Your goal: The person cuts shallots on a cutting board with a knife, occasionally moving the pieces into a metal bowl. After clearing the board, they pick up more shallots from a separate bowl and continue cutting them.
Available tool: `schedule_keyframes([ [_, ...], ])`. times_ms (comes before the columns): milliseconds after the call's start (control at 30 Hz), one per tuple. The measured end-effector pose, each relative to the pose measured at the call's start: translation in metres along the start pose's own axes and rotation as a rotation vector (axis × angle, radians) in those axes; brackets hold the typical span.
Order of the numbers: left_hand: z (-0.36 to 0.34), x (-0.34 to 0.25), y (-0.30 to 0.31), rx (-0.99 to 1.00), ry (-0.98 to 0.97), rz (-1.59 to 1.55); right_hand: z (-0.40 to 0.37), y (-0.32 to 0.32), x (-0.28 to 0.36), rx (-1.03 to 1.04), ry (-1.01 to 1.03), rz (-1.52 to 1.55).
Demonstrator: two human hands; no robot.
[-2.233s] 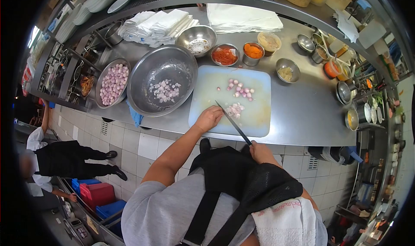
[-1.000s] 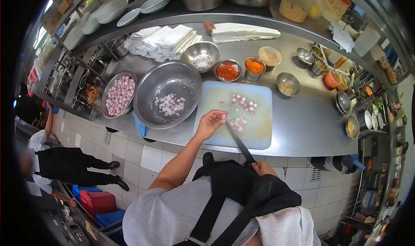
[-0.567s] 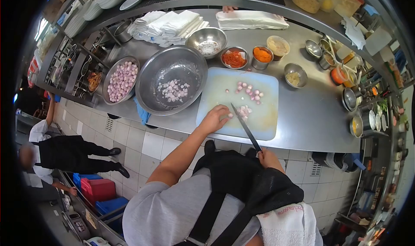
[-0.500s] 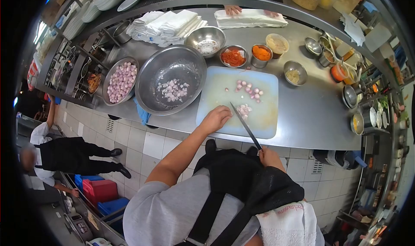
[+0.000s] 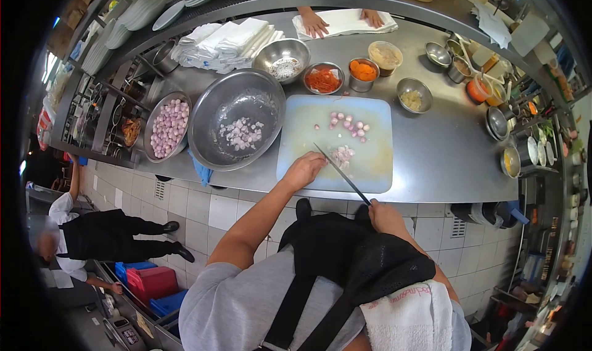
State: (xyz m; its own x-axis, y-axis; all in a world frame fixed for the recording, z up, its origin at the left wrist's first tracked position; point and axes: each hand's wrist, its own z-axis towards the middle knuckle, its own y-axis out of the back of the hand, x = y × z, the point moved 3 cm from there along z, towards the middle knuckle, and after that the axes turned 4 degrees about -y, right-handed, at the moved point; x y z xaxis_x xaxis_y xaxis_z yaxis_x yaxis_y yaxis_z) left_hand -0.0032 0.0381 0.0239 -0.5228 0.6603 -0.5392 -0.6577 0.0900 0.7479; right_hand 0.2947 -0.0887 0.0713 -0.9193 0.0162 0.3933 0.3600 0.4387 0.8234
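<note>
My right hand (image 5: pixel 386 216) grips the handle of a long knife (image 5: pixel 345 177), its blade slanting up and left over the cutting board (image 5: pixel 296 129). Beside the blade tip my left hand (image 5: pixel 306 170) rests on the board with curled fingers; whatever they hold is too small to make out. Cut shallot pieces (image 5: pixel 342 156) lie just right of the blade. Several whole peeled shallots (image 5: pixel 349 123) sit higher on the board. Sliced shallots (image 5: pixel 241 133) lie in the large metal bowl (image 5: pixel 203 117) at the left, next to a bowl of whole shallots (image 5: pixel 169 128).
Small bowls hold carrot strips (image 5: pixel 322 79), orange pieces (image 5: pixel 362 72) and yellowish bits (image 5: pixel 413 98). Folded white cloths (image 5: pixel 228 40) are stacked behind. Across the counter, a person's two hands press on a white cloth (image 5: pixel 342 23). Another person (image 5: pixel 105 234) stands at far left.
The view has shifted slightly. Across the counter, the other person's hands now show more fully on the cloth. The knife's tip has moved left and nearer my left hand.
</note>
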Motion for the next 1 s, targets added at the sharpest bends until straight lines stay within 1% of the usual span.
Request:
schedule_keyframes([
  [100, -0.002, 0.001, -0.001, 0.009, -0.004, -0.003, 0.007, -0.013, -0.008, 0.017, -0.001, 0.0],
  [200, 0.003, -0.002, 0.007, 0.002, -0.022, 0.013, 0.025, -0.017, -0.014, 0.002, 0.06, 0.066],
  [267, 0.01, -0.003, 0.01, -0.004, 0.014, -0.039, 0.022, -0.017, -0.019, 0.006, 0.052, 0.205],
  [300, 0.015, 0.0, 0.008, -0.011, 0.01, -0.036, 0.021, -0.018, -0.022, 0.0, 0.056, 0.2],
  [367, 0.021, 0.009, -0.001, 0.053, 0.153, -0.102, 0.017, -0.023, -0.027, 0.005, 0.047, 0.244],
  [400, 0.025, 0.009, -0.001, 0.049, 0.155, -0.101, 0.016, -0.025, -0.027, 0.005, 0.051, 0.241],
  [467, 0.031, 0.013, -0.004, 0.216, 0.355, -0.108, 0.016, -0.029, -0.026, -0.004, 0.014, 0.234],
  [500, 0.03, 0.013, -0.005, 0.214, 0.354, -0.106, 0.015, -0.029, -0.024, -0.006, 0.017, 0.233],
  [567, 0.026, 0.009, -0.007, 0.18, 0.27, -0.04, 0.014, -0.031, -0.025, -0.006, -0.04, 0.174],
  [600, 0.026, 0.003, -0.003, 0.182, 0.267, -0.039, 0.014, -0.03, -0.024, -0.009, -0.041, 0.177],
  [667, 0.031, -0.017, 0.015, 0.017, 0.128, -0.056, 0.012, -0.028, -0.023, -0.003, -0.05, 0.109],
  [700, 0.03, -0.011, 0.012, 0.022, 0.125, -0.058, 0.011, -0.026, -0.022, -0.004, -0.055, 0.113],
  [767, 0.021, 0.005, -0.003, 0.123, 0.037, -0.044, 0.008, -0.02, -0.016, -0.001, -0.074, 0.023],
  [867, 0.024, 0.005, -0.001, 0.165, 0.045, -0.041, -0.011, 0.01, 0.003, 0.003, -0.053, -0.039],
  [967, 0.021, 0.006, -0.004, 0.149, 0.035, -0.027, -0.013, 0.011, 0.005, 0.014, -0.083, -0.048],
  [1000, 0.019, 0.005, -0.004, 0.155, 0.034, -0.029, -0.005, 0.0, 0.002, 0.016, -0.087, -0.043],
])
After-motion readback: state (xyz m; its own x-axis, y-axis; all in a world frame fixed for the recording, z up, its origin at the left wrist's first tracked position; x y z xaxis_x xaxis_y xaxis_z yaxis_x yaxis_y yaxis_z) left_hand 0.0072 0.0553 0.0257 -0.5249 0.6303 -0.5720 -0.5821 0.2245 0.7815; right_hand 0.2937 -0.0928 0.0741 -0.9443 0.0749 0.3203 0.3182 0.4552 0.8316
